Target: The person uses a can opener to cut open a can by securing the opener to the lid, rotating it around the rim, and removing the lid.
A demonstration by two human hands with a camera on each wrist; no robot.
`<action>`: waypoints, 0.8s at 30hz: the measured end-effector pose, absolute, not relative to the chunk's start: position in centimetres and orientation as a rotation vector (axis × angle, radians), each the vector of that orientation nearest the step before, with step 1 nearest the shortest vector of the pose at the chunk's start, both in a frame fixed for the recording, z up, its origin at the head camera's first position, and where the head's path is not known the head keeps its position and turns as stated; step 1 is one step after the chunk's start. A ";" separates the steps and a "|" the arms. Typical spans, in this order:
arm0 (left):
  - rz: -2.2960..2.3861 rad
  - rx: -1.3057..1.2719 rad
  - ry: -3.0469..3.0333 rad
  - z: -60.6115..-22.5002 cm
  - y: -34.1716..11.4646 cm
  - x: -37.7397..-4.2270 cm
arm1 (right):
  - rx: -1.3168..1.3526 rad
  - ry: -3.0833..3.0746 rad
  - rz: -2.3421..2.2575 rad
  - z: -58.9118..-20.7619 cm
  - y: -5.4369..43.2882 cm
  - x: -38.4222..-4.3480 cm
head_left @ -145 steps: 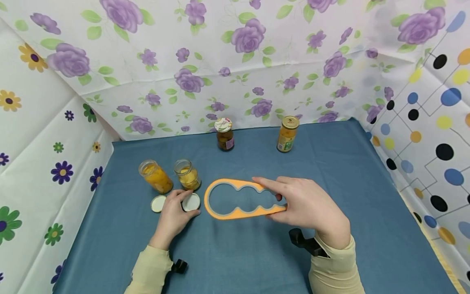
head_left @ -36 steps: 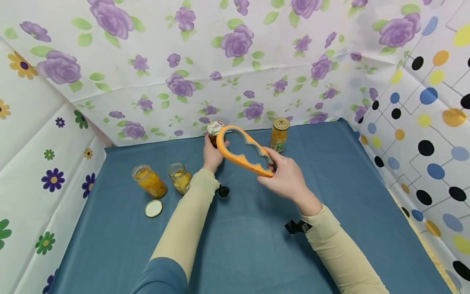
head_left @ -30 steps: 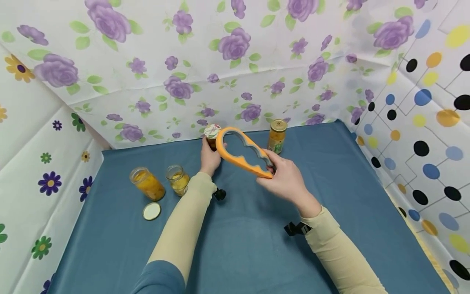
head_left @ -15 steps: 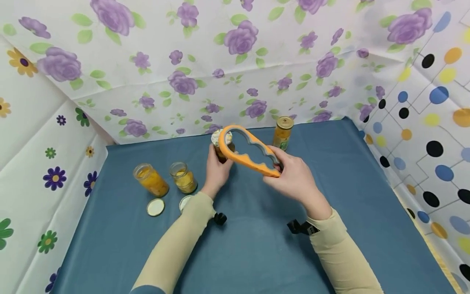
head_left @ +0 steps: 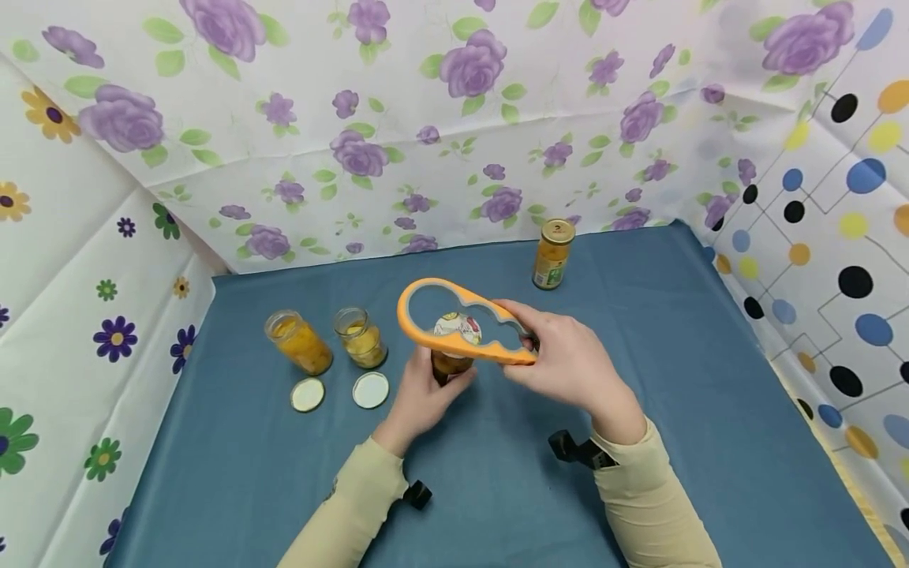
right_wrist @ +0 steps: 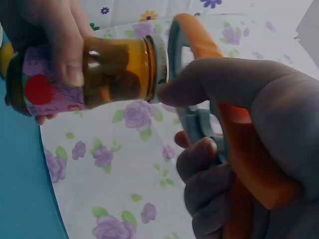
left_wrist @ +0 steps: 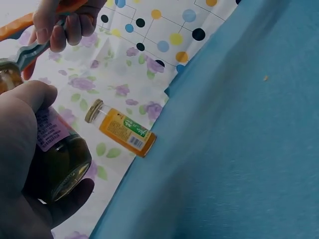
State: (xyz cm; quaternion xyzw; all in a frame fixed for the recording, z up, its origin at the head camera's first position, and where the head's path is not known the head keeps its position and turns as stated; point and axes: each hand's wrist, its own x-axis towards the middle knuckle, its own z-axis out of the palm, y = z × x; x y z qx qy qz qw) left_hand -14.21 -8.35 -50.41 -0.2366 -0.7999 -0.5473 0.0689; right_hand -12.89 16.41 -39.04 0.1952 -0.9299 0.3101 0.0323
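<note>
My left hand (head_left: 417,402) grips a small jar (head_left: 449,366) of dark contents with a patterned lid; its lilac label (right_wrist: 50,94) shows in the right wrist view. My right hand (head_left: 571,363) holds an orange and grey jar opener (head_left: 490,352) by its handle ends. In the head view the opener's loop lies over the jar's lid (head_left: 458,322), which shows through it. From the right wrist, the lid's top faces the opener's grey inner edge, close to it; whether they touch I cannot tell.
Two lidless jars, one of orange pieces (head_left: 301,345) and one of yellow pieces (head_left: 362,343), stand at the left. Two loose lids, a left one (head_left: 308,394) and a right one (head_left: 370,390), lie before them. A gold-lidded jar (head_left: 551,256) stands at the back of the blue cloth (head_left: 497,489).
The left hand left a loose lid, reached to the back, took the patterned-lid jar and brought it forward under the opener. The right hand raised the opener, then lowered it somewhat.
</note>
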 end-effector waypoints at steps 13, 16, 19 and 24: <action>-1.643 -0.886 -2.393 -50.7 -8.1 -13.3 | 0.710 -2.975 0.992 -39.1 16.4 -12.1; -1.652 -0.878 -2.389 -50.6 -8.0 -13.5 | 0.704 -2.987 1.079 -39.0 16.5 -12.0; -1.661 -0.863 -2.390 -50.6 -8.0 -13.6 | 0.675 -3.011 1.133 -38.8 16.4 -11.9; -1.662 -0.863 -2.394 -50.5 -8.1 -13.8 | 0.613 -3.054 1.117 -38.6 15.9 -11.9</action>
